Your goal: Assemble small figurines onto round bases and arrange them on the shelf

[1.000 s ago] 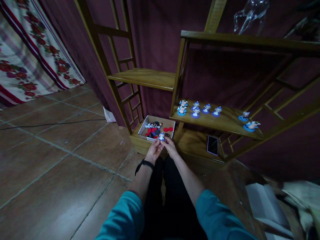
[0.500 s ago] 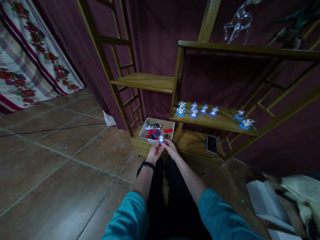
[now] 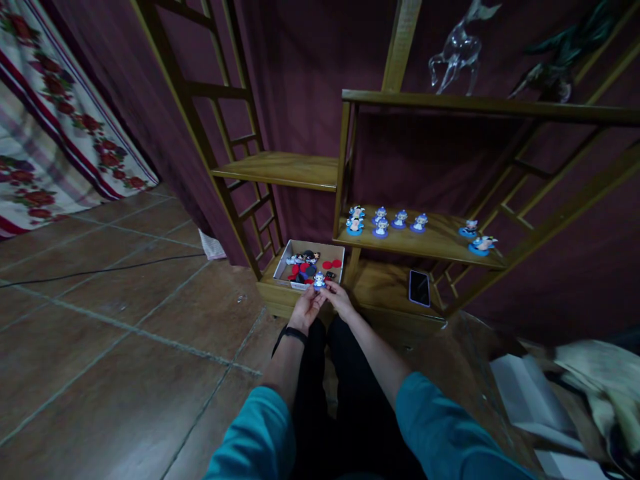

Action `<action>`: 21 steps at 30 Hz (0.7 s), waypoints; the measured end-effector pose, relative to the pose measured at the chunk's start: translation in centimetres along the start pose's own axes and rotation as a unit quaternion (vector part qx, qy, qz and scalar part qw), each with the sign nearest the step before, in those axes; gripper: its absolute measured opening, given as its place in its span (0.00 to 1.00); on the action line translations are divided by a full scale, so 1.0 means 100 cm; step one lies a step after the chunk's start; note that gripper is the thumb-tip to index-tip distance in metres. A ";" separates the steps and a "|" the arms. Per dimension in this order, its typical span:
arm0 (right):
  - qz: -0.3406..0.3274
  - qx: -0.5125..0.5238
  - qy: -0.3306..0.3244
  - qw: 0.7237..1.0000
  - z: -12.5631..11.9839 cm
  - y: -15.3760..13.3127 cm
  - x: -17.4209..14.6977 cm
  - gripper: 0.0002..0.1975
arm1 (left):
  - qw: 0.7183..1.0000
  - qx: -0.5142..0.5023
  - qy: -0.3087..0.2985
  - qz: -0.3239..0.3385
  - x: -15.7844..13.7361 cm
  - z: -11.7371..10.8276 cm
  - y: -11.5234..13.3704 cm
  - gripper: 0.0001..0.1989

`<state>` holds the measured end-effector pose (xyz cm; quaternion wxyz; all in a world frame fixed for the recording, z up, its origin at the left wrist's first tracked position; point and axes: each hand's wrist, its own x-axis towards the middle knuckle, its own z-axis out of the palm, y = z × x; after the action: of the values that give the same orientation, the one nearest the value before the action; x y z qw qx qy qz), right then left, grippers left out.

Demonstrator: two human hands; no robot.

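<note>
The left hand [image 3: 306,308] and right hand [image 3: 339,300] are both pinching a small blue-and-white plastic figurine [image 3: 319,281]; behind it is sitting an open cardboard box [image 3: 338,249] of red and dark pieces

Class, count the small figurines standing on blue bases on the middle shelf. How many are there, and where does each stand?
7 on the middle shelf: a left cluster of five, and two near the right end. Another is held between both hands. Any more in the box are too small to tell.

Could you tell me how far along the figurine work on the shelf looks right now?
Seven figurines already stand on the middle shelf. The left hand and right hand together hold one small figurine. Loose pieces remain in the cardboard box.
</note>
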<state>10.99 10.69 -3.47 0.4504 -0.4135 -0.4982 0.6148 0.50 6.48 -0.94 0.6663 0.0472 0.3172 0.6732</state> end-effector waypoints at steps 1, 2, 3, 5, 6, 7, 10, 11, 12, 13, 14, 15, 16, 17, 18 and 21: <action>0.003 0.001 0.001 1.000 0.000 0.001 0.001 0.25 | 1.000 0.000 -0.001 0.001 0.001 0.000 0.000 0.10; 0.005 0.003 0.003 1.000 -0.001 0.002 0.002 0.26 | 1.000 0.000 -0.003 0.001 0.002 -0.001 0.000 0.10; 0.007 0.008 0.005 1.000 -0.001 0.003 0.003 0.26 | 1.000 0.001 -0.005 0.000 0.003 -0.001 0.000 0.10; 0.009 0.018 0.007 1.000 -0.001 0.004 0.005 0.27 | 1.000 0.002 -0.008 -0.003 0.005 -0.002 0.001 0.09; 0.011 0.024 0.005 1.000 -0.001 0.005 0.006 0.27 | 1.000 0.001 -0.008 -0.004 0.005 -0.002 0.001 0.08; 0.013 0.028 0.003 1.000 -0.002 0.005 0.007 0.27 | 1.000 0.001 -0.008 -0.005 0.005 -0.002 0.002 0.08; 0.019 0.030 -0.005 0.999 -0.002 0.005 0.008 0.27 | 1.000 -0.002 -0.007 -0.002 0.006 -0.002 0.003 0.07; 0.021 0.032 -0.009 0.999 -0.002 0.004 0.008 0.27 | 1.000 -0.002 -0.008 0.000 0.006 -0.002 0.004 0.08; 0.023 0.035 -0.012 0.999 -0.002 0.004 0.008 0.27 | 1.000 -0.002 -0.010 0.004 0.006 -0.002 0.004 0.08; 0.024 0.038 -0.015 0.999 -0.002 0.003 0.007 0.26 | 1.000 -0.001 -0.012 0.007 0.006 -0.002 0.004 0.08; 0.024 0.042 -0.018 0.999 -0.002 0.002 0.007 0.26 | 1.000 0.001 -0.015 0.010 0.007 -0.002 0.003 0.08; 0.023 0.045 -0.021 0.998 -0.002 0.002 0.006 0.25 | 1.000 0.003 -0.017 0.014 0.008 -0.003 0.003 0.08; 0.022 0.048 -0.026 0.998 -0.002 0.001 0.005 0.24 | 1.000 0.006 -0.019 0.018 0.008 -0.003 0.003 0.09; 0.020 0.050 -0.032 0.998 -0.003 0.000 0.005 0.23 | 1.000 0.009 -0.021 0.020 0.009 -0.004 0.002 0.09; 0.019 0.052 -0.038 0.998 -0.003 -0.001 0.004 0.23 | 0.999 0.012 -0.023 0.022 0.009 -0.005 0.002 0.09; 0.016 0.060 -0.049 0.997 -0.006 -0.005 0.002 0.23 | 0.999 0.022 -0.030 0.024 0.011 -0.007 0.001 0.11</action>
<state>11.56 11.08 -3.08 0.4393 -0.3628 -0.4755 0.6703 -0.01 7.24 -1.84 0.6580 0.0894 0.3103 0.6802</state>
